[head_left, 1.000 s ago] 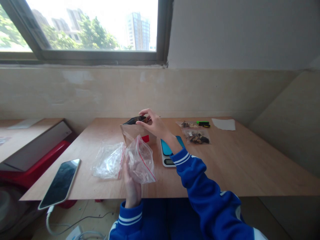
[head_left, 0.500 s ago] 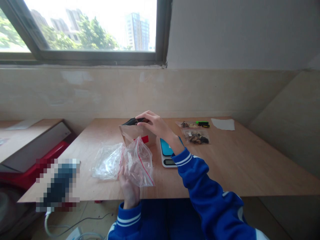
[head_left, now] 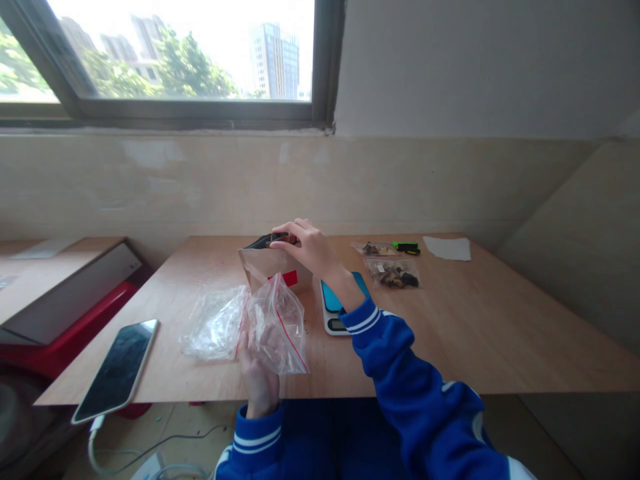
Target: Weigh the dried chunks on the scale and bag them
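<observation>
"Brown paper bag [head_left: 260, 265] on the bench [head_left: 475, 333]: which hand is nearer?"

"Right hand [head_left: 306, 248], fingers curled at its open mouth; whether that grip pinches anything, I can't tell."

"And the clear bag [head_left: 275, 333]?"

"Just on the near side, in the loosely closed grip of the left hand [head_left: 260, 380], its red seal [head_left: 291, 330] slanting down rightward."

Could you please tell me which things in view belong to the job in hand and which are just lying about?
Seemingly in use:
clear zip bag, in the left hand
brown pouch, right hand at its mouth
scale, probably
flat clear bags, probably
two filled bags, probably

Seemingly lying about:
phone
white paper
black-and-green item
</observation>
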Demonstrator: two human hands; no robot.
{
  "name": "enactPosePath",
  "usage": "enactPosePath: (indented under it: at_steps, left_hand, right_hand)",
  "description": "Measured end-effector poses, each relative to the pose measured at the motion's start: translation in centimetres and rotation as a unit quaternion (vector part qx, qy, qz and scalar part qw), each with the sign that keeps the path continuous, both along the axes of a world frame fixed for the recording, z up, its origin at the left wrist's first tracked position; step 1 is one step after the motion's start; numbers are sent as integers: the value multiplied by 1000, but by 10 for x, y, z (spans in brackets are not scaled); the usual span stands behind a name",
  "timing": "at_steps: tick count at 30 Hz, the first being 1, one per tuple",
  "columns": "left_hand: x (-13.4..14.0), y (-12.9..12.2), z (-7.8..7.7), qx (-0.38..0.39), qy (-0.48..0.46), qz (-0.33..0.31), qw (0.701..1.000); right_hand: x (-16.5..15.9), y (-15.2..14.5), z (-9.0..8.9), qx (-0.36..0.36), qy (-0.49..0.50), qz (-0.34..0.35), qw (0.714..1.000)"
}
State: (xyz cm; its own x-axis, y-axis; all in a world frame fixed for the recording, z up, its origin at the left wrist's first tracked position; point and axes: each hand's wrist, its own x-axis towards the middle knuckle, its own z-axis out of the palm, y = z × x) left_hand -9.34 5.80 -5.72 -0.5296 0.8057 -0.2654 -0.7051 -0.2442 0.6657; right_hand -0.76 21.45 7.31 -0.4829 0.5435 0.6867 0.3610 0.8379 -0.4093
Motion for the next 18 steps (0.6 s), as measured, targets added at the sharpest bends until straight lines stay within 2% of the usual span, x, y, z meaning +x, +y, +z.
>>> enactPosePath:
  at_steps: [3, 7, 14, 16, 18]
  left_hand:
    - [0, 0, 1, -9, 4, -2, 1000]
    - [1, -1, 3, -8, 5, -3, 1000]
    - [-3, -2, 2, -5, -3, -6, 1000]
    - [-5, -3, 3, 0, 1, 4, 1000]
    - [-6, -6, 5, 5, 46, -1, 999]
  right_hand:
    - [-1, -2, -1, 29, -36, -26, 999]
    - [-4, 1, -8, 25, -66, -8, 997]
    - [7, -8, -10, 8, 5, -6, 1000]
    - [12, -19, -10, -27, 41, 8, 999]
    - [17, -34, -11, -103, 59, 48, 992]
